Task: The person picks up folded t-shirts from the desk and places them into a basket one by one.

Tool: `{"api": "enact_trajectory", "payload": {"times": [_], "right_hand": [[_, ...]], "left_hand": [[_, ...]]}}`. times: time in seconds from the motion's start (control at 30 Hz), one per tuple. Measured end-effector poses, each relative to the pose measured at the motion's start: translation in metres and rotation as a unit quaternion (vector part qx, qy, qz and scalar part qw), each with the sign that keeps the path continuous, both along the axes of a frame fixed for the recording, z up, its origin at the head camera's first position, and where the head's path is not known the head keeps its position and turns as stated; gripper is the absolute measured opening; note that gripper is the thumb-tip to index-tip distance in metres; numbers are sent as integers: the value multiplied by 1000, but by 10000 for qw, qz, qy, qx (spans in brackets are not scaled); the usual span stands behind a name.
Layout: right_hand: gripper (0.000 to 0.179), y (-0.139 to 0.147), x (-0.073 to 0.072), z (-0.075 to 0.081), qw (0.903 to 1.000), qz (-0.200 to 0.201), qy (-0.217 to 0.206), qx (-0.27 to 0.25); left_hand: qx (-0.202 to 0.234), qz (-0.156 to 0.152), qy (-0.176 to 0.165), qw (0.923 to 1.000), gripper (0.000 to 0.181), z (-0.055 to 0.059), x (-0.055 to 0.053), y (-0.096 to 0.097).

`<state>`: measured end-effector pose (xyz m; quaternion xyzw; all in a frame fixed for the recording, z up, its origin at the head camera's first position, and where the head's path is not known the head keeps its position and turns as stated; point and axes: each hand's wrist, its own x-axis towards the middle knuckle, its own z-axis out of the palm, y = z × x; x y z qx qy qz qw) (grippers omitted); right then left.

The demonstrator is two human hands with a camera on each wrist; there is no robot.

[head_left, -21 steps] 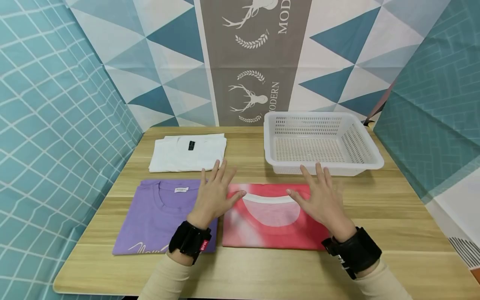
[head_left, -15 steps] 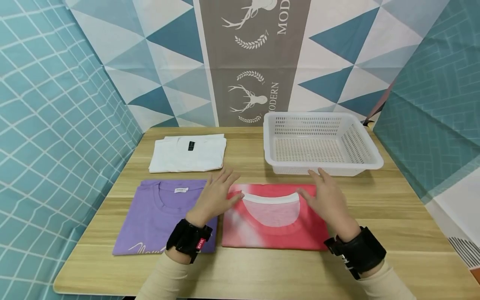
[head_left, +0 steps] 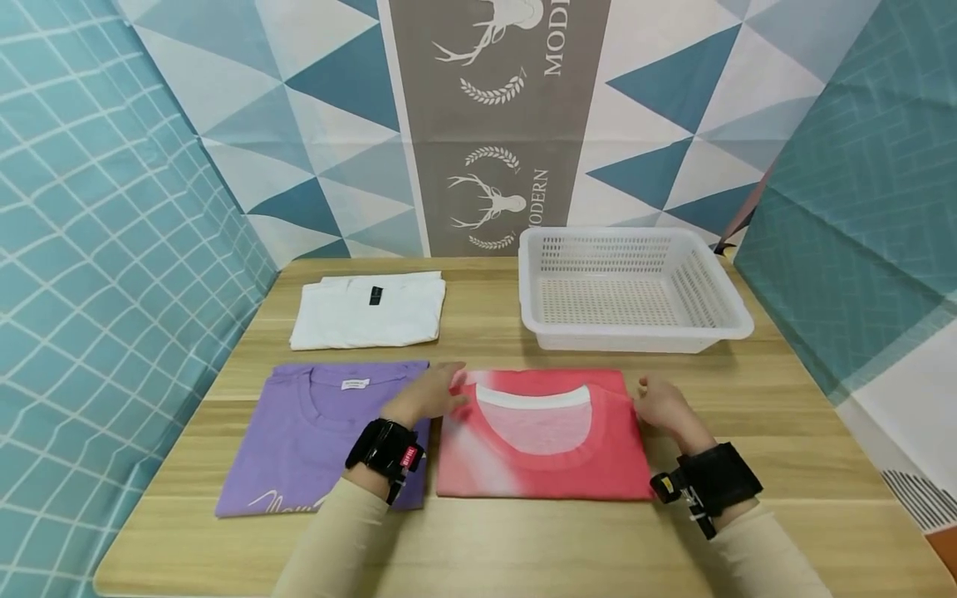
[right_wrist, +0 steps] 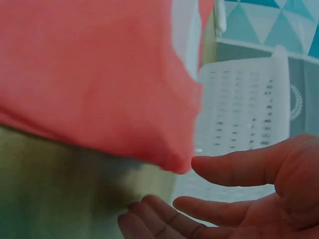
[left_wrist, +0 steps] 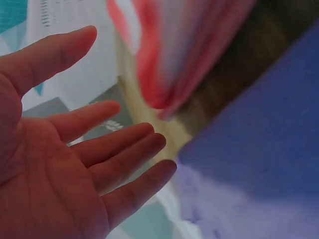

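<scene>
I see left hand [head_left: 429,392] and right hand [head_left: 664,404] loose-fingered — lifting the red shirt [head_left: 549,469] by far corners alone could unfold it.

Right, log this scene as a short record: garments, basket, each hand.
Red shirt: folded, on the wooden table, white neckband toward the far side
Purple shirt: folded, left of the red shirt
White garment: folded, beyond the purple shirt
White basket: upright, beyond the red shirt, toward the right
Left hand: by the red shirt's left edge, fingers extended, holding nothing
Right hand: by the red shirt's far right corner, thumb close to the fabric; contact unclear
</scene>
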<state>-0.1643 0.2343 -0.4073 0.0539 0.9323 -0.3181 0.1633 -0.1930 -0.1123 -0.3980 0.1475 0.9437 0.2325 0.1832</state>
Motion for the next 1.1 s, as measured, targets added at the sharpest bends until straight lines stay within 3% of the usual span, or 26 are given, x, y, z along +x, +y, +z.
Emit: {"api": "enact_trajectory", "payload": {"times": [0.23,0.3,0.5,0.6,0.77,0.87,1.1], "right_hand": [[40,5,1,-15,9894,-528,-459,-1276],[42,4,2,-17,9878,-571,-496,-1359],[18,1,3,-20,9849,-642,-509,-1523],[7,-1,3,-20,9859,-649,-457,-1472],[8,-5,3,-23,9847,-750,-609,-1451],[22,-7,3,-23,9837,-798,-692,-1452],[41,-13,3,-24,9847,-784,-553,-1455]], "left_hand": [[-23,248,85,9997,67,-17,-6,0],[-126,327,234,9991,65,-20,-7,1],[-490,390,653,9959,55,-27,-11,7],[-431,589,574,9957,54,-27,-13,9],[11,981,466,9941,58,-27,-12,13],[285,1192,468,9914,59,-28,-9,14],[897,1489,507,9835,41,-28,-2,14]]}}
